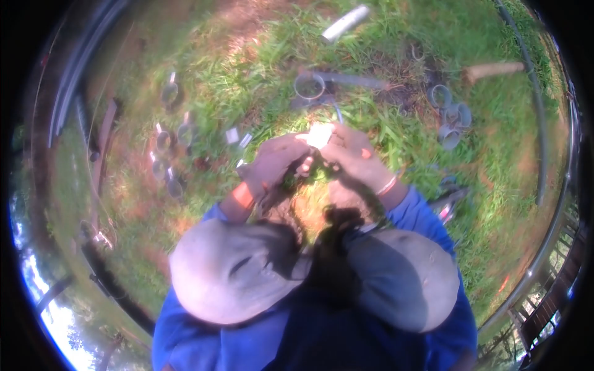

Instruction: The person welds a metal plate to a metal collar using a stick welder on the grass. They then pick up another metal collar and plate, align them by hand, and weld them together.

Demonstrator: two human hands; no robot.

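Note:
In front of my bent knees, my left hand [277,159] and my right hand [355,156] come close together over the grass. Between their fingertips is a small, flat, white piece [320,134], so bright in the sun that its kind cannot be made out. The fingers of my right hand pinch its right side. My left hand is curled, with its thumb and finger at the piece's left edge. Just beyond the hands lies a round ring [309,85] beside a long flat grey bar [354,80]. Two small whitish pieces [232,135] rest on the grass left of my left hand.
Several round cup-like pieces with pale tabs [163,141] lie at left. Grey pipe rings [449,137] cluster at right, near a wooden piece [493,72]. A white tube [345,23] lies farther off. Long pipes [80,68] run along the left edge.

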